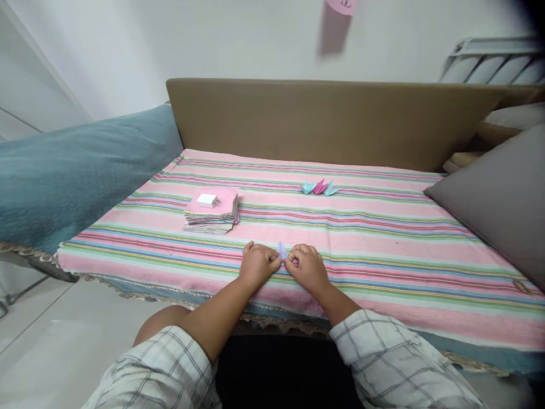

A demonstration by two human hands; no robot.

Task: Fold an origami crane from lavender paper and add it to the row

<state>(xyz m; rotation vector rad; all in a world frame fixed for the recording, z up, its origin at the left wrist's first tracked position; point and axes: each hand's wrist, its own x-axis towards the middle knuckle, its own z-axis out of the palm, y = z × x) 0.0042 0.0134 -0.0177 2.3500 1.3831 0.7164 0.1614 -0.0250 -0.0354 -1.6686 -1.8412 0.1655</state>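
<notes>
Between my fingertips is a small piece of folded lavender paper [281, 250], held just above the striped cloth [366, 238]. My left hand [259, 264] pinches its left side between thumb and forefinger. On the other side my right hand [308, 269] has thumb and fingers closed on the same paper. Most of the paper's lower part is hidden by the fingers. Farther back stand three folded paper cranes in a row, a light blue one [307, 188], a magenta one [320, 187] and another light blue one [330, 189].
A stack of square paper [212, 218] sits to the left, with a white plug adapter [206, 200] on top. A grey cushion [498, 199] leans at the right. The brown backrest [315, 122] rises behind, and a blue-covered armrest [93, 165] borders the left.
</notes>
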